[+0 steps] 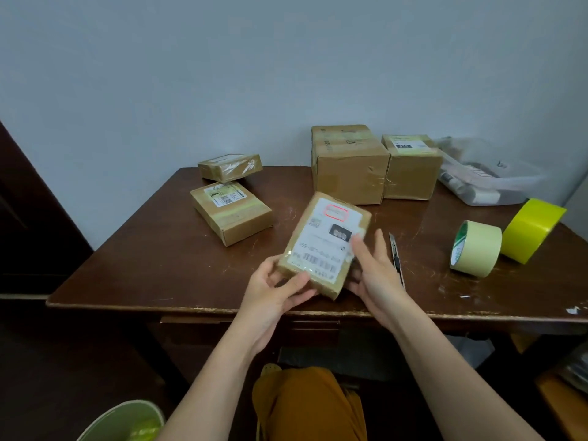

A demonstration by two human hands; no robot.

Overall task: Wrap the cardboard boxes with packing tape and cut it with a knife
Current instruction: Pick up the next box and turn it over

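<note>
Dark brown wood, scuffed along its near edge, made up the surface (pixel 159 265) on which everything was laid out. At its far side, against the wall, a large cardboard box (pixel 348 167) was seen touching a medium box (pixel 410 170) to its right, both showing glossy tape on their faces, so these were judged already wrapped. A clear plastic bag (pixel 483 176) of oddments was lying just beyond them. Toward the left, a flat labelled box (pixel 232 213) and a small flat box (pixel 229 167) behind it were also seen with shiny strips across them. At the right, a bright yellow tape roll (pixel 532 230) was touching a pale tape roll (pixel 476 248), both standing on edge and neither in use. A flat parcel (pixel 324 246) with a white shipping label was held tilted above the near middle of the surface: the left hand (pixel 275 289) was curled round its near left corner, thumb on top, while the right hand (pixel 372 268) was laid against its right edge with fingers fairly straight; whether that hand was gripping could not be told for certain. Some clear film already shone over the label, yet how fully this parcel was wrapped could not be judged. The knife (pixel 396 254), a slim utility cutter, was lying untouched just beside the right hand.
</note>
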